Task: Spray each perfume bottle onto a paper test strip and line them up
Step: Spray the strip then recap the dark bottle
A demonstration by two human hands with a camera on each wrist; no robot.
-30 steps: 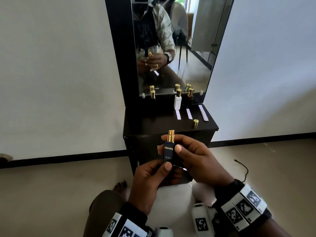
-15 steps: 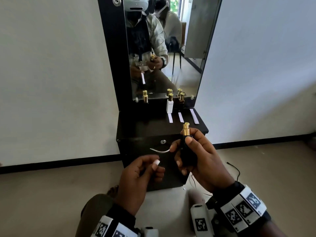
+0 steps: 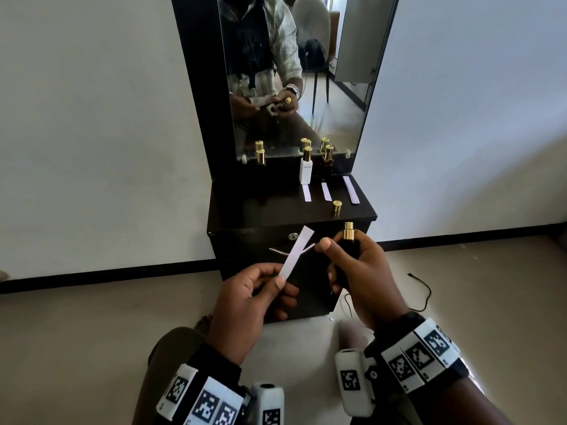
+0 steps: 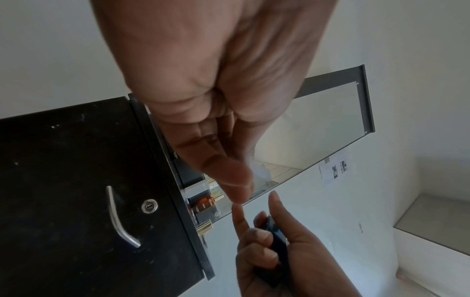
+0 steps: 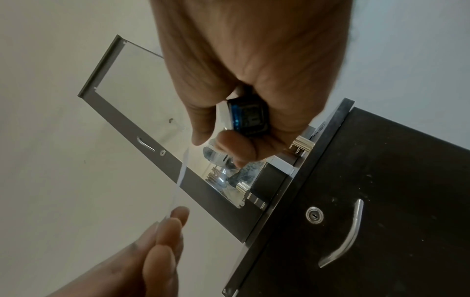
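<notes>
My right hand [image 3: 352, 265] grips a dark blue perfume bottle [image 3: 349, 243] upright, its gold spray nozzle [image 3: 348, 230] bare. The bottle's base [image 5: 248, 117] shows between the fingers in the right wrist view. To its left my left hand [image 3: 270, 283] pinches the lower end of a white paper test strip [image 3: 296, 256], which slants up toward the nozzle. On the black cabinet top [image 3: 270, 210] lie three white strips [image 3: 325, 191], with a white bottle [image 3: 306, 170] and a dark bottle [image 3: 327, 162] behind them. A loose gold cap [image 3: 337, 207] stands near the front edge.
A tall mirror [image 3: 300, 72] rises behind the cabinet and reflects me. Another gold-capped bottle [image 3: 260, 157] stands at the left of the mirror base. The cabinet door has a metal handle [image 4: 119, 219] and a lock [image 4: 150, 206]. A black cable [image 3: 420, 289] lies on the floor at right.
My left hand let go of the bottle, dropped away, and now holds up a test strip. My right hand has kept the bottle and shifted it rightward.
</notes>
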